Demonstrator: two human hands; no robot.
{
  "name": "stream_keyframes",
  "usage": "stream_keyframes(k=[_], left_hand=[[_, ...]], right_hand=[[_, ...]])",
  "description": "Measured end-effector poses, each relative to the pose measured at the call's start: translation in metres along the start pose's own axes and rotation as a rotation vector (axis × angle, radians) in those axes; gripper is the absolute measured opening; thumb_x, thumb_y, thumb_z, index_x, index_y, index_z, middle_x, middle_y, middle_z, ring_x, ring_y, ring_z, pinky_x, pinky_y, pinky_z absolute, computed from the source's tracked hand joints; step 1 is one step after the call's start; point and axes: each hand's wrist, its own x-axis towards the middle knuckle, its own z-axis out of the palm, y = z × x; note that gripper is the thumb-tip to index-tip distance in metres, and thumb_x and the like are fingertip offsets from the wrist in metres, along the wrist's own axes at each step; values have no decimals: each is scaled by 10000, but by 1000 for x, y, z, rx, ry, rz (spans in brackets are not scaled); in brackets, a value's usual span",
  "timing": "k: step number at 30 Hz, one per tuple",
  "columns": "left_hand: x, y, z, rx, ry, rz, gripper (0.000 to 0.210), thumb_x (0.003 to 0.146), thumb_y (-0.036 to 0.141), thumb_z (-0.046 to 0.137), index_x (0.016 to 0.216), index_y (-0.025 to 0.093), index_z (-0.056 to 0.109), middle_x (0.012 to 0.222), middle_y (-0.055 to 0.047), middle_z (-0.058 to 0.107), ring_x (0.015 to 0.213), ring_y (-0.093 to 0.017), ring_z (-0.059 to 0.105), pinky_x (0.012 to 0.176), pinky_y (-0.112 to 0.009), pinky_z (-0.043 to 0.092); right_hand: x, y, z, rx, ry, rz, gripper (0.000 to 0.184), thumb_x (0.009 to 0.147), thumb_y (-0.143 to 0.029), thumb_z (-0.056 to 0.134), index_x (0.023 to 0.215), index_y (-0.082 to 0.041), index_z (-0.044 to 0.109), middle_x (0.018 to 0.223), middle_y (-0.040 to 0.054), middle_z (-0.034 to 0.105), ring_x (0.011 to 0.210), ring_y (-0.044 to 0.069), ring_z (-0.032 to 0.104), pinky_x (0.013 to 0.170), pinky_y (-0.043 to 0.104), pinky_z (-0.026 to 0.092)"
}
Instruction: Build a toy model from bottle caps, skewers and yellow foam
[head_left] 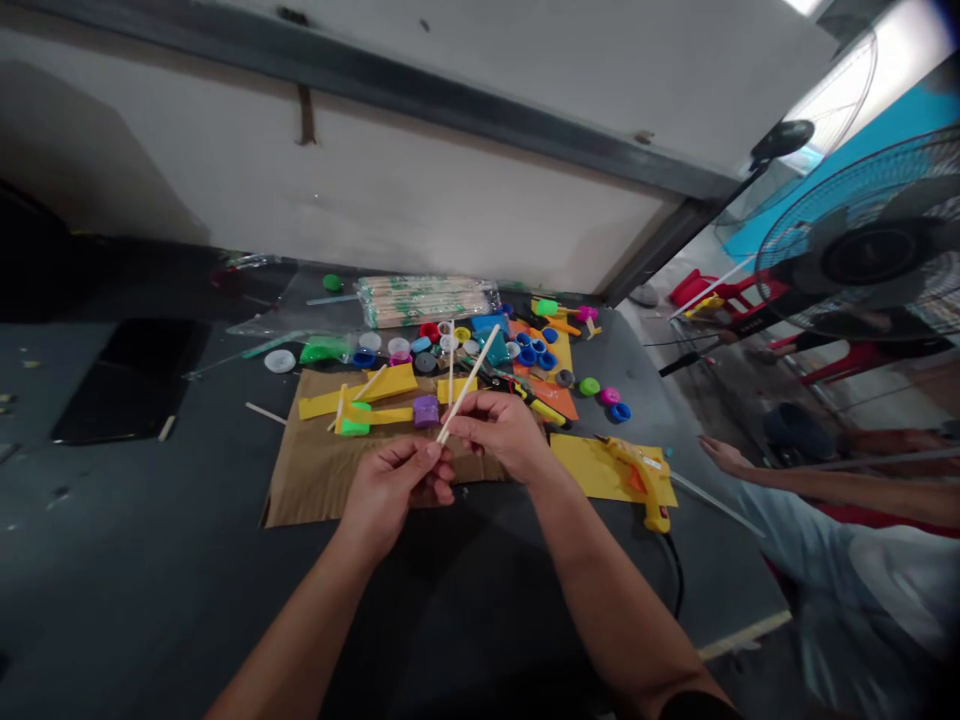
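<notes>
Reaching in from the near edge, two bare forearms meet over the dark table, above the near right part of a sheet of brown cardboard. The left hand has its fingers curled together, thumb and forefinger pinched on the lower end of a thin wooden stick. The right hand sits just beside and slightly beyond it, fingers closed around the same stick a little higher up. The stick slants up and away to the right, its free end over the scattered caps.

To the right of the hands a yellow glue gun lies on a yellow sheet, its cord trailing toward the near edge. Further right, off the table, another person's hand and pale sleeve show.

On the cardboard just beyond the hands lie yellow strips, a green piece and a purple cap. Past these, coloured bottle caps are strewn in blue, red, white, pink and green, some on an orange sheet. A clear packet of wooden sticks lies at the far side, near the wall. To the far left, a black flat object rests on the table. A standing fan fills the far right.
</notes>
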Motion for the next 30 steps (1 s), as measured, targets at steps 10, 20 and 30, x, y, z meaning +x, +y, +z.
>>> stream_keyframes(k=[10, 20, 30], left_hand=[[1, -16, 4, 405, 36, 155, 285, 765, 455, 641, 781, 171, 671, 642, 5, 632, 519, -114, 580, 518, -225, 491], [5, -11, -2, 536, 88, 215, 229, 815, 381, 573, 704, 186, 617, 596, 12, 614, 504, -118, 577, 514, -209, 458], [12, -24, -9, 652, 55, 159, 219, 794, 407, 585, 716, 204, 609, 607, 10, 627, 518, -142, 607, 517, -229, 477]], right_hand=[[3, 17, -6, -39, 0, 84, 265, 642, -371, 774, 687, -164, 615, 575, -49, 558, 461, 65, 449, 421, 185, 334], [0, 11, -38, -711, 242, -128, 161, 841, -341, 586, 891, -201, 647, 778, 20, 665, 666, 152, 605, 640, 283, 472], [10, 27, -48, -1375, 456, -52, 385, 746, -215, 644, 1104, -121, 536, 1076, 189, 590, 929, 309, 588, 760, 390, 470]])
